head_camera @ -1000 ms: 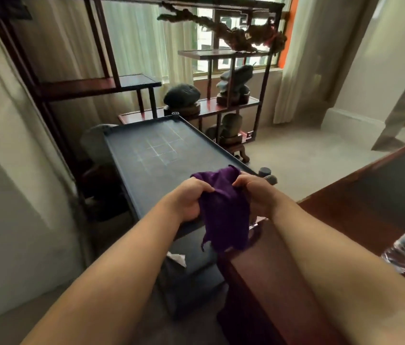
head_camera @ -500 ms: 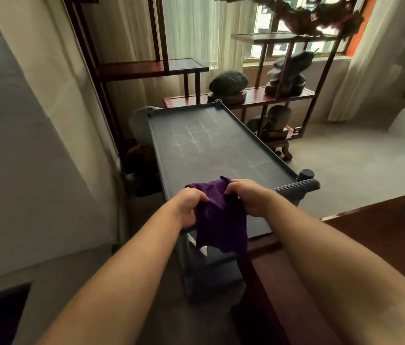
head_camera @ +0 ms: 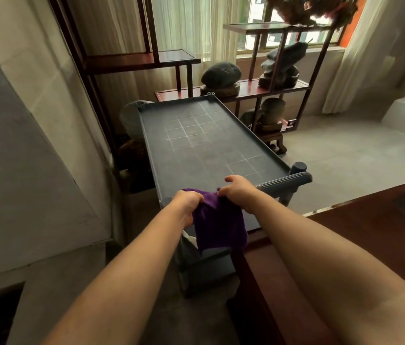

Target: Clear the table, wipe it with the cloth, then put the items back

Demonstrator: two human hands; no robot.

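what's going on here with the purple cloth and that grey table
A person holds a purple cloth bunched between both hands, the left hand and the right hand each gripping its top edge. It hangs over the near end of a dark grey table, not yet spread on it. The tabletop shows a faint grid and nothing stands on it, so wiping looks about to begin. Behind it, a wooden shelf carries dark stones.
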